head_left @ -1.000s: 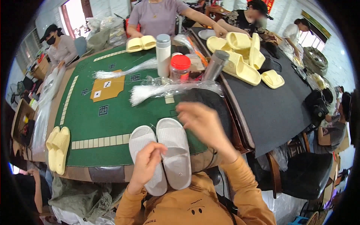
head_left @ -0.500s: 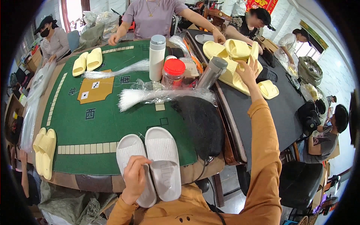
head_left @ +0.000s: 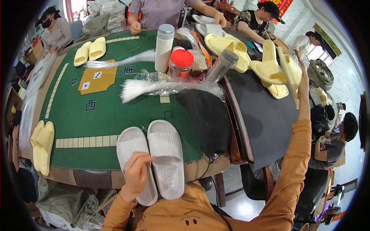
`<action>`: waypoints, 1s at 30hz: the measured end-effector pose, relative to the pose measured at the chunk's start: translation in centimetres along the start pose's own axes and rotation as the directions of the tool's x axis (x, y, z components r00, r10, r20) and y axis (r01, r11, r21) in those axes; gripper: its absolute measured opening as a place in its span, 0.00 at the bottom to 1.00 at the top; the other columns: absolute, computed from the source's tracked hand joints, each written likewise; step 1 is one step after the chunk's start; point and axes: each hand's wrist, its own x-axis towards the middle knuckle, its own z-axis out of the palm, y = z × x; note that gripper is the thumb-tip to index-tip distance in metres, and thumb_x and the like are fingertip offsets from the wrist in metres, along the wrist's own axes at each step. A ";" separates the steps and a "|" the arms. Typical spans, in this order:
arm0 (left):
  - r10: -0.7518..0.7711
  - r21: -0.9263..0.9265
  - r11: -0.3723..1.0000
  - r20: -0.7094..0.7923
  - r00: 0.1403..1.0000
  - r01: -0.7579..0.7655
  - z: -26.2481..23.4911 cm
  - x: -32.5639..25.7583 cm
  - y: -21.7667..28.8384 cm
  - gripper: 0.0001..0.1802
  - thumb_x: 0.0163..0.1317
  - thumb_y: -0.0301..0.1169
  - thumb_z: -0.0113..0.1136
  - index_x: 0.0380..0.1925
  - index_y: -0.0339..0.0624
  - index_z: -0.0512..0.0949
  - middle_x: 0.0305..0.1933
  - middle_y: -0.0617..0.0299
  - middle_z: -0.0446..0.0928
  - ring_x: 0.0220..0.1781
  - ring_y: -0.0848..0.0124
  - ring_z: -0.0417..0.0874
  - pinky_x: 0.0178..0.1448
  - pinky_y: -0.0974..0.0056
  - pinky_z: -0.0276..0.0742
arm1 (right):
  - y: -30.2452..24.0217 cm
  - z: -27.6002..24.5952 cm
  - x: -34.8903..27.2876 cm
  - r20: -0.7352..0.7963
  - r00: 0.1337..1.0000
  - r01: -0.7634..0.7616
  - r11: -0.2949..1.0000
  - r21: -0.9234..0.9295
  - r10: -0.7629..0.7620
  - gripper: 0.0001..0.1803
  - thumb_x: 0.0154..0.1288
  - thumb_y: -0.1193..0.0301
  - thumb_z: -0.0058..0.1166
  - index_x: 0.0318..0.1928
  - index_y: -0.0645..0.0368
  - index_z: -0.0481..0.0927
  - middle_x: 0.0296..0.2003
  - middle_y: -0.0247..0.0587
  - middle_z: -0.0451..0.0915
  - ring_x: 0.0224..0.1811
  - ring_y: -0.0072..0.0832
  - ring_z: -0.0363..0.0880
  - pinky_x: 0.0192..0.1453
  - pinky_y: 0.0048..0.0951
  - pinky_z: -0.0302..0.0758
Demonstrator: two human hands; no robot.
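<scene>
Right of the jar [head_left: 180,63], your right hand [head_left: 304,82] clamps a yellow slipper [head_left: 290,73], while nearer you than the jar your left hand [head_left: 135,175], fingers together, seemingly steadies grey slippers [head_left: 167,154] since they overhang the table [head_left: 127,111].

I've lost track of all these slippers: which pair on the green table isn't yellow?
The pale grey pair at the near edge, by the left hand; the near-left pair and far-left pair are both yellow.
</scene>
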 end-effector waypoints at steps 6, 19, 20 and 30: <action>0.044 0.040 0.998 -0.030 0.999 -0.043 -0.7 -0.7 -0.5 0.15 0.51 0.08 0.46 0.32 0.33 0.78 0.35 0.53 0.75 0.33 0.61 0.79 0.37 0.66 0.75 | -8.8 -4.0 -8.7 0.290 0.891 -0.406 0.899 0.165 0.349 0.16 0.74 0.61 0.41 0.50 0.57 0.77 0.39 0.31 0.80 0.39 0.21 0.79 0.41 0.22 0.76; 0.186 0.084 0.978 0.083 0.979 -0.193 0.1 -2.1 -0.7 0.10 0.49 0.14 0.52 0.30 0.36 0.78 0.35 0.54 0.76 0.34 0.55 0.80 0.36 0.58 0.76 | -5.1 -5.1 -16.8 0.850 0.526 0.165 0.977 -0.136 0.029 0.07 0.60 0.79 0.49 0.38 0.61 0.79 0.48 0.39 0.75 0.50 0.28 0.75 0.51 0.29 0.75; 0.183 0.092 0.977 0.085 0.979 -0.191 0.1 -2.2 -0.9 0.10 0.49 0.14 0.52 0.30 0.36 0.78 0.35 0.54 0.76 0.34 0.55 0.80 0.36 0.58 0.76 | -5.5 -4.0 -16.5 0.852 0.523 0.162 0.978 -0.129 0.026 0.07 0.60 0.79 0.49 0.38 0.61 0.79 0.48 0.39 0.75 0.50 0.28 0.75 0.51 0.29 0.75; 0.102 0.073 0.990 0.189 0.977 -0.118 0.8 -2.7 -1.9 0.13 0.51 0.16 0.54 0.37 0.41 0.79 0.42 0.59 0.77 0.43 0.57 0.79 0.47 0.57 0.75 | -1.2 0.2 -14.6 0.869 0.495 0.098 0.993 -0.059 0.003 0.04 0.58 0.74 0.56 0.34 0.59 0.80 0.60 0.40 0.67 0.58 0.28 0.69 0.62 0.29 0.63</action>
